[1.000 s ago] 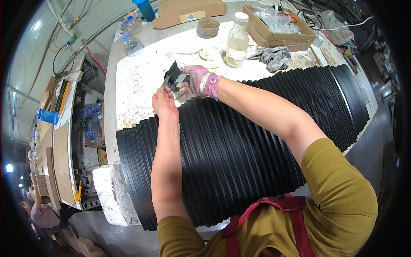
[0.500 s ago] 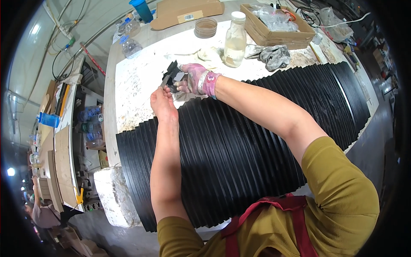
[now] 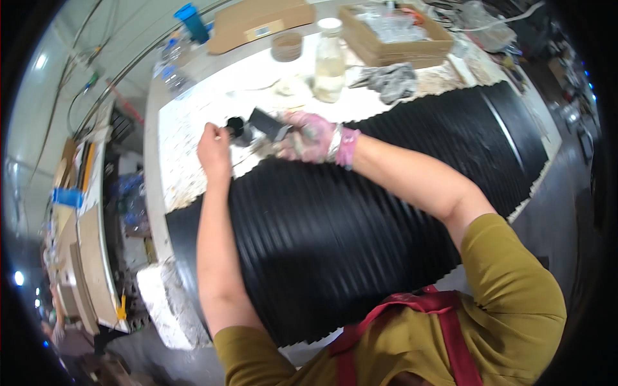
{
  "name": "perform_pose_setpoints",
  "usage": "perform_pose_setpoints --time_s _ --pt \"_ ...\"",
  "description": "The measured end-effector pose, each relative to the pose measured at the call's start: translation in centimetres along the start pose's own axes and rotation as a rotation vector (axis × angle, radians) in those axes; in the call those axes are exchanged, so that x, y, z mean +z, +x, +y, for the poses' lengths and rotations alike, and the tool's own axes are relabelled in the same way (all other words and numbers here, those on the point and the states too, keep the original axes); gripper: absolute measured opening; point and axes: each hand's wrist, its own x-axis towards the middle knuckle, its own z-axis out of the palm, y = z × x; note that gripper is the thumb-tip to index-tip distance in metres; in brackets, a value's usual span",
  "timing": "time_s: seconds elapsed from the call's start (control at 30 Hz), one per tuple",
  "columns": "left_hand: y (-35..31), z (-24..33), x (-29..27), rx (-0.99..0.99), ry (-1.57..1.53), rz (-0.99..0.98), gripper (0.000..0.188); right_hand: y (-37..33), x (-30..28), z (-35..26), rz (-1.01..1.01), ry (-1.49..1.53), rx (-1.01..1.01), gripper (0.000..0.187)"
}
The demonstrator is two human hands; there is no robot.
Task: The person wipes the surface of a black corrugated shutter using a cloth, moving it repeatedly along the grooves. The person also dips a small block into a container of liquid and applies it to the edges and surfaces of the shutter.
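A large black ribbed bellows sleeve [image 3: 341, 238] lies across in front of me, under both forearms. Beyond its far edge, my right hand [image 3: 313, 137], in a stained pink glove, grips a flat black strip [image 3: 266, 123] that points up and left. My bare left hand [image 3: 214, 153] is closed, its fingertips brought together beside a small curled black piece [image 3: 235, 127]. Whatever those fingertips pinch is too blurred to make out. The two hands are apart, with the black pieces between them over the white tabletop [image 3: 183, 138].
At the back stand a clear bottle with a white lid [image 3: 329, 64], a round brown tub [image 3: 286, 47] and a cardboard box [image 3: 399, 51] of plastic bags. A grey rag [image 3: 391, 82] lies before the box. A white block [image 3: 168, 305] stands at the sleeve's left end.
My left hand has moved left, away from the right hand. My right hand has shifted slightly right and down, and the black material between them has spread apart. The whole view has tilted slightly.
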Motion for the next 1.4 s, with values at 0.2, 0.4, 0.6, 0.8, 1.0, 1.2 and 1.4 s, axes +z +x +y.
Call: perform_pose_setpoints --time_s 0.2,0.4,0.6,0.8,1.0,1.2,1.4 --pt "-1.1 -3.4 -1.2 0.1 0.028 0.012 0.038 -7.6 -2.3 1.1 -0.204 0.276 0.062 0.038" --pt "-4.3 -3.7 -3.3 0.206 0.01 -0.12 0.024 -23.4 -7.1 -1.4 0.063 0.14 -0.429 0.027" --pt "-7.4 6.9 -2.7 0.17 -0.096 -0.232 0.018 -38.5 -12.6 -5.0 0.616 -0.265 -0.653 0.038" --pt "-10.8 21.1 3.8 0.227 -0.302 -0.319 0.02 -54.8 -18.4 -10.5 0.963 -0.564 -0.772 0.044" --pt "-19.6 39.8 11.5 0.072 -0.487 -0.469 0.016 -70.6 -29.4 -13.9 0.985 -0.176 -0.944 0.034" --pt "-27.0 55.5 18.1 0.016 -0.765 -0.777 0.011 -76.3 -36.1 -15.1 0.822 0.099 -0.926 0.021" --pt "-32.1 62.4 21.2 -0.013 -0.76 -1.169 0.011 -77.8 -38.5 -19.6 0.785 0.077 -0.926 0.024"
